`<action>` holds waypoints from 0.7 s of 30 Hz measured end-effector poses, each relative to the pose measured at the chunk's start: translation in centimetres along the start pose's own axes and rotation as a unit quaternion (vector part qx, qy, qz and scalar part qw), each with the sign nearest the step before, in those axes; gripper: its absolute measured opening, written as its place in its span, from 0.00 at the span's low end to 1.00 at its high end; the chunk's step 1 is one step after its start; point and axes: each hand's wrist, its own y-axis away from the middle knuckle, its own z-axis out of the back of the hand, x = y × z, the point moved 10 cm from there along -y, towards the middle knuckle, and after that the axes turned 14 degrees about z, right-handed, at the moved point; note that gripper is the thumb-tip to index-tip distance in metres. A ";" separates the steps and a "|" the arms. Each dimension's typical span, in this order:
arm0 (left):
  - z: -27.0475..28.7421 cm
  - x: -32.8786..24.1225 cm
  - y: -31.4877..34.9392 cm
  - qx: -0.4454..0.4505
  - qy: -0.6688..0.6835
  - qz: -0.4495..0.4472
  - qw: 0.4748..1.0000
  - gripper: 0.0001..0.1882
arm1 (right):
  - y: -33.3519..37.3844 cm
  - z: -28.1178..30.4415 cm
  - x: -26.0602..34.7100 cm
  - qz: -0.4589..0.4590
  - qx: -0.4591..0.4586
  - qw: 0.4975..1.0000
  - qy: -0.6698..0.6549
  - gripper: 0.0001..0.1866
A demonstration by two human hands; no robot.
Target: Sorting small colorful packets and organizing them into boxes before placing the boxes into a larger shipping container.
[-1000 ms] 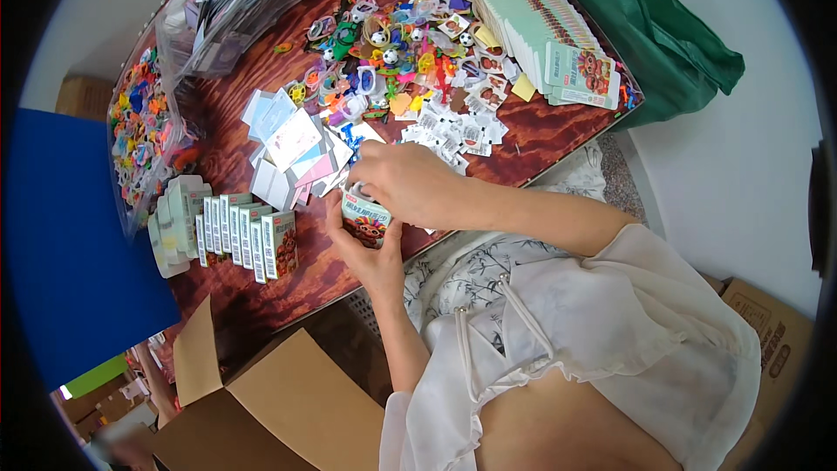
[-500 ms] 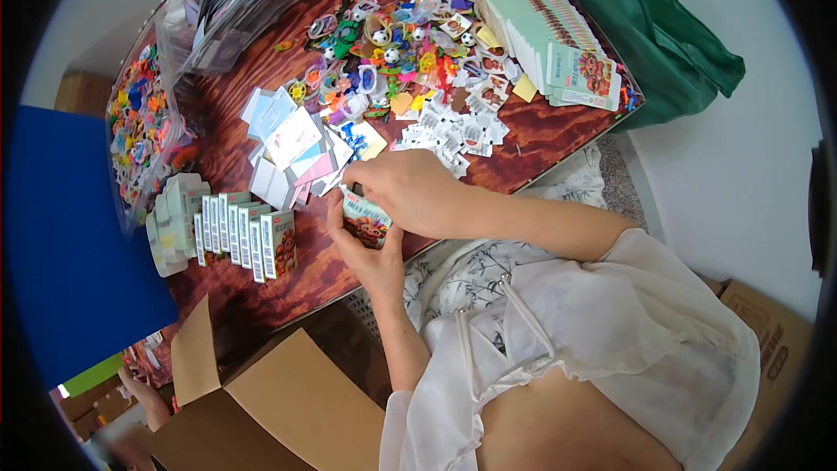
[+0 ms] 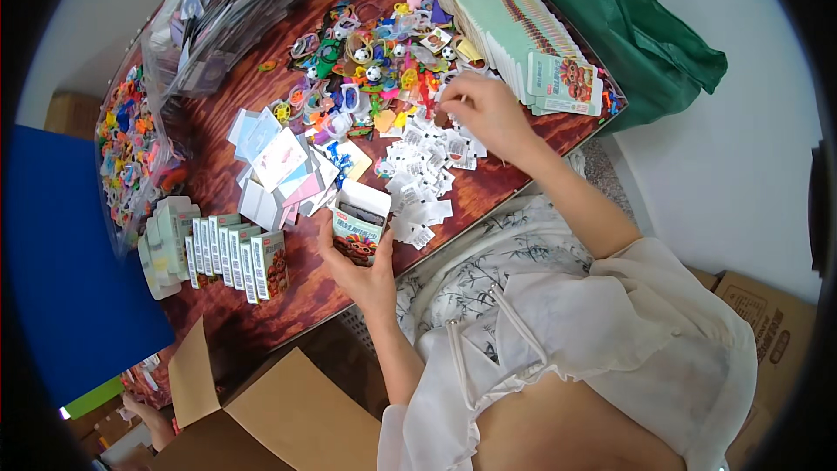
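Note:
Near the table's front edge, my left hand (image 3: pixel 370 290) grips a small green-and-white printed box (image 3: pixel 356 242), thumb and fingers on opposite sides. The box stands upright with its white top flap raised, and dark grey shows inside. My right hand (image 3: pixel 499 118) is over the far side of the white paper packets (image 3: pixel 427 157), beside a heap of small colourful toys (image 3: pixel 375 61). Its thumb and forefinger are pinched together by a small brown piece; whether they hold it is not clear. Loose cards (image 3: pixel 279 161) in white, blue and pink lie left of the box.
Several filled boxes (image 3: pixel 235 253) stand in a row at left, beside flattened ones (image 3: pixel 166 244). Bags of toys (image 3: pixel 131 148) and cards (image 3: pixel 227 26) line the far left. Stacked flat boxes (image 3: pixel 497 17) and a green bag (image 3: pixel 610 26) are far right; an open carton (image 3: pixel 296 410) sits below the table.
My right hand has left the box and moved far and right to the packets. The box now stands with its flap open in my left hand. The view has shifted slightly.

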 end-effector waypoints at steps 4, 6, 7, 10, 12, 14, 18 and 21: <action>0.2 0.4 -0.2 -0.006 -0.012 0.014 1.000 0.41 | 0.9 -1.1 0.2 0.007 0.131 0.988 0.080 0.07; 0.3 0.3 -0.2 -0.011 -0.013 0.003 1.000 0.41 | 2.0 -1.1 0.0 -0.014 0.122 0.989 0.082 0.08; 0.2 0.4 -0.2 -0.006 -0.010 0.012 1.000 0.41 | 2.6 -1.0 -0.3 -0.034 0.115 0.989 0.083 0.11; -0.1 0.4 -0.1 0.001 -0.007 0.021 1.000 0.42 | 3.5 -0.6 0.6 0.004 0.087 0.992 0.095 0.12; -0.2 0.4 -0.1 0.003 -0.005 0.020 1.000 0.42 | 3.5 -1.0 0.5 0.007 0.096 0.990 0.101 0.12; 0.2 1.2 -0.2 -0.007 -0.033 0.026 0.999 0.42 | 3.5 -1.4 0.0 0.020 0.093 0.990 0.105 0.10; 0.1 1.4 -0.3 -0.003 -0.014 0.025 1.000 0.42 | 3.9 -1.5 -3.2 -0.098 0.068 0.991 -0.066 0.08; 0.0 1.2 -0.2 0.005 -0.008 0.037 0.999 0.42 | 3.7 -1.0 -3.9 -0.141 0.033 0.980 -0.138 0.04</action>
